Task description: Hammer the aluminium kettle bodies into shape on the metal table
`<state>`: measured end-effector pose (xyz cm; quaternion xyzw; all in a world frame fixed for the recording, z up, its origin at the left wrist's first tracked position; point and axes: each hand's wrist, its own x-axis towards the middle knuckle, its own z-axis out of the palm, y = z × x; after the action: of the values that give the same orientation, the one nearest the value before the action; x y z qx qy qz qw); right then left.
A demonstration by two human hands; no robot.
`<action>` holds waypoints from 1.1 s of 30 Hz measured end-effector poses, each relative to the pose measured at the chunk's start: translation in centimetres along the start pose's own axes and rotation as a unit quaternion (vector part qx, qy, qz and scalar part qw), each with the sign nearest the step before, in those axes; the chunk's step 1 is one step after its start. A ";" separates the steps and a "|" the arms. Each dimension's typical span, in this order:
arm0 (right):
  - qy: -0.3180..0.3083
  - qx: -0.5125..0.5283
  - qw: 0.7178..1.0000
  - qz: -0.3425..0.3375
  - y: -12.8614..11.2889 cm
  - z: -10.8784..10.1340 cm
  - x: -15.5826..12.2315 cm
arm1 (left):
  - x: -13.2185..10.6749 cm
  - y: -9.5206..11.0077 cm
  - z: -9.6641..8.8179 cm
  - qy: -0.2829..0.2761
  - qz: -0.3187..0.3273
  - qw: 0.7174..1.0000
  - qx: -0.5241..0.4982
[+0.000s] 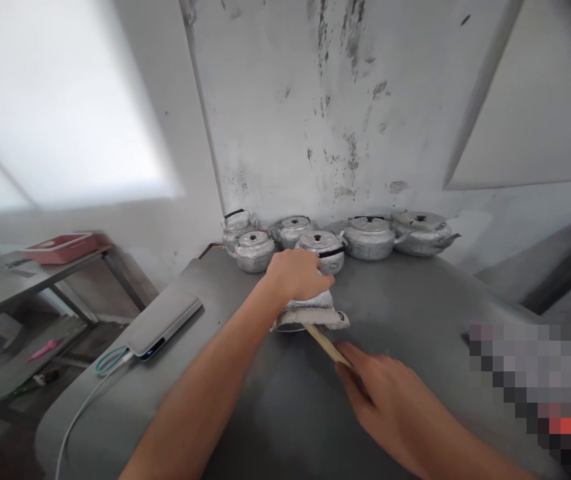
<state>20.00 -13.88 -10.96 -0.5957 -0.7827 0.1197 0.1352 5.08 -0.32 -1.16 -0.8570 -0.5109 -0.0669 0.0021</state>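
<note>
In the middle of the table, my left hand (298, 275) reaches over a silver metal kettle (315, 300), its fingers curled down on the top. The hand hides most of that kettle, so I cannot see its lid or spout. My right hand (383, 380) is closed around the wooden handle of a brush (328, 348). The brush's wide, whitish, fuzzy head lies across the near side of the kettle, touching it. Just behind my left hand stands another silver kettle (321, 243) with a black handle.
Several more silver kettles, such as the one at the right end (421, 233), stand along the wall. A power bank (165, 323) with a cable lies at left on the grey table (265, 413). Farther left, a side table bears a pink tray (63, 250).
</note>
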 end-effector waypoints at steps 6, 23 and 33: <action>-0.025 -0.001 1.000 0.011 -0.2 0.0 -0.2 | 0.0 0.0 0.1 0.005 0.003 1.000 0.013; -0.011 0.014 1.000 0.009 -0.3 -1.0 0.2 | -0.1 0.1 -0.1 -0.002 0.001 1.000 0.003; -0.067 0.221 0.973 -0.011 0.4 -2.3 0.1 | 0.0 -0.1 0.1 0.002 0.004 1.000 0.005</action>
<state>21.19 -13.57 -8.96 -0.5332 -0.7504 0.3279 0.2124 5.02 -0.33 -1.25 -0.8590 -0.5076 -0.0662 0.0079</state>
